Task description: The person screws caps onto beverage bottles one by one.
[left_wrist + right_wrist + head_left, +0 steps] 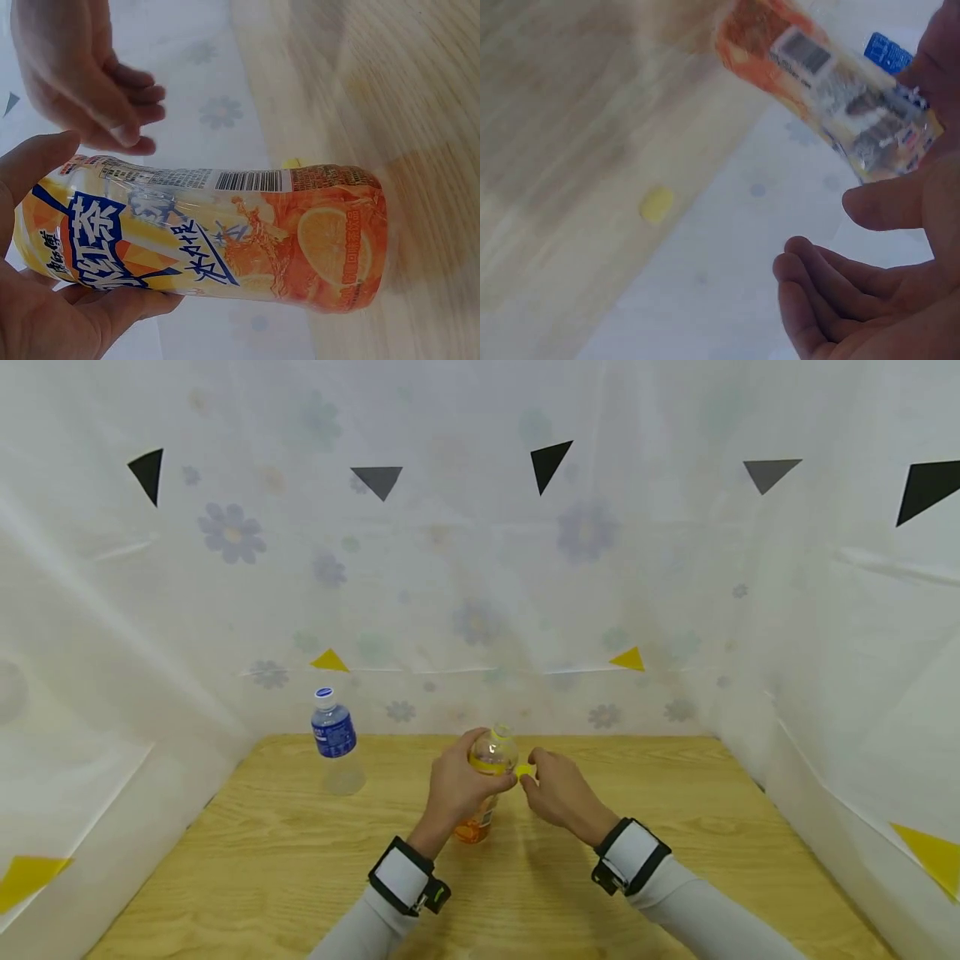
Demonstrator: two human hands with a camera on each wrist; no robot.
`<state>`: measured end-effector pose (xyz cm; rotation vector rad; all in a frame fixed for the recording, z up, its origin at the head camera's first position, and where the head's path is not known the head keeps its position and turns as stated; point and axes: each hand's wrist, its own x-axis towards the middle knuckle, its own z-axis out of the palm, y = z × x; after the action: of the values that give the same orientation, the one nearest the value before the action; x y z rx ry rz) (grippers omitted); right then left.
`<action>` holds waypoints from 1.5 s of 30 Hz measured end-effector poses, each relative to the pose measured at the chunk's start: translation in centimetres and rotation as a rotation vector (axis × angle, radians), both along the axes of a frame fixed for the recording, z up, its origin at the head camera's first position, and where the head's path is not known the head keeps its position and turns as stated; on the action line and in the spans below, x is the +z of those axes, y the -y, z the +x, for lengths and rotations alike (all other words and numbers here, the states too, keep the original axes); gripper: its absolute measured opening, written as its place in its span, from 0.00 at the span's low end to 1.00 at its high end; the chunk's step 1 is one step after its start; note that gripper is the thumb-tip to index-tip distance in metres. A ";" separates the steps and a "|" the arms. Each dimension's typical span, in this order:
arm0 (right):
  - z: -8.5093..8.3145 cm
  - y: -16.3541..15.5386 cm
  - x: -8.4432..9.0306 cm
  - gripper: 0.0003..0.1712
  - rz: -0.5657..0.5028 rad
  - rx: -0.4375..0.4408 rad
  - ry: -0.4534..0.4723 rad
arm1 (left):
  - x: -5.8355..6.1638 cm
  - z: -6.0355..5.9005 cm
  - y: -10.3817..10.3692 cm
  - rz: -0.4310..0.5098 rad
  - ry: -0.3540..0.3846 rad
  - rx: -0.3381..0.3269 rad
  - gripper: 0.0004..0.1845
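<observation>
My left hand [457,787] grips an orange drink bottle [480,793] round its upper body and holds it just above the wooden table [675,827]. The bottle's neck is uncapped. In the left wrist view the orange-and-yellow label of the bottle [225,240] lies across my left palm [45,300]. My right hand [558,793] hovers just right of the bottle neck with loosely curled fingers [817,292] that hold nothing. A small yellow cap [525,770] shows at my right fingertips in the head view. In the right wrist view the cap [657,204] is apart from my hand.
A clear bottle with a blue label and blue cap [333,739] stands upright at the table's back left. White flowered curtains [480,610] wall the table at the back and both sides.
</observation>
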<state>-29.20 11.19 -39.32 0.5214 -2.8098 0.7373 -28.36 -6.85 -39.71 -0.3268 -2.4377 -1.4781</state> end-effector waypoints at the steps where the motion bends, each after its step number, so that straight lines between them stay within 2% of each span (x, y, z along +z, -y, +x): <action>1: -0.5 0.0 0.3 0.15 -0.006 -0.003 -0.028 | -0.1 0.0 0.0 0.000 0.002 0.003 0.42; 6: -3.5 0.1 2.3 0.13 -0.063 -0.028 -0.191 | -0.3 0.2 -0.1 0.003 0.023 0.014 0.42; 11: -6.2 1.0 3.8 0.15 -0.068 -0.075 -0.219 | -0.6 0.4 -0.1 0.011 0.041 0.016 0.42; 15: -8.1 1.6 3.7 0.16 -0.013 -0.113 -0.229 | -0.6 0.4 0.0 0.006 0.037 0.022 0.42; 20: -9.7 1.9 1.8 0.18 0.051 -0.178 -0.193 | -0.5 0.3 0.1 -0.004 0.024 0.021 0.42; 27: -9.5 2.2 -1.4 0.22 0.151 -0.225 -0.048 | -0.4 0.0 0.1 -0.021 -0.001 0.012 0.42; 32: -9.6 2.3 -3.7 0.24 0.199 -0.245 -0.007 | 0.0 0.0 0.1 -0.037 -0.005 0.020 0.42; 35: -9.5 2.6 -5.1 0.24 0.217 -0.239 -0.017 | 0.1 -0.1 0.1 -0.046 -0.011 0.023 0.42; 41: -9.3 3.1 -7.5 0.14 0.190 -0.213 -0.073 | 0.2 -0.1 0.1 -0.060 -0.017 0.024 0.42; 45: -9.2 3.2 -8.5 0.15 0.201 -0.220 -0.060 | 0.1 0.0 -0.1 -0.060 -0.006 0.025 0.42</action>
<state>-38.41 8.02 -47.78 0.2531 -2.8387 0.3927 -28.35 -6.79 -39.58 -0.3110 -2.4753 -1.3943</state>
